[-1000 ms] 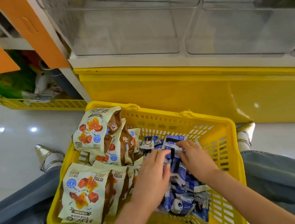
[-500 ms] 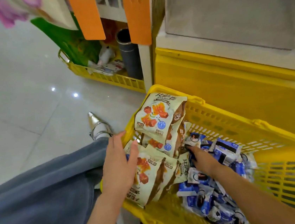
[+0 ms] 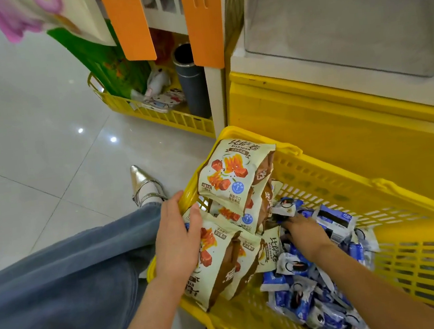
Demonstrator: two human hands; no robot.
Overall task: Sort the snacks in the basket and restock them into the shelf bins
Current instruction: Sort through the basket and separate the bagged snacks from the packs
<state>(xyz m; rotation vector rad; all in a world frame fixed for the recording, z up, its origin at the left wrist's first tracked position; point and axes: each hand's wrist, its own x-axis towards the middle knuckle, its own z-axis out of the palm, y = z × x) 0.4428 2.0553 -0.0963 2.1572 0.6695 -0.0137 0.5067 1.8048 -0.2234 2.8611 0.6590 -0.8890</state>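
Your left hand (image 3: 177, 239) is back-up, fingers nearly straight. The thumb lies on the front of a cream snack bag (image 3: 222, 266) and the fingers sit behind its edge, pinching it. Your right hand (image 3: 304, 231) reaches palm-down, fingertips buried and possibly curled, hard to tell. Both forearms are bare and angle in from below.

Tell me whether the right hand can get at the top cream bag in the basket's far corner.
Probably yes. The right hand is among the blue packets, right beside the top cream bag, which stands in the basket with nothing covering its front.
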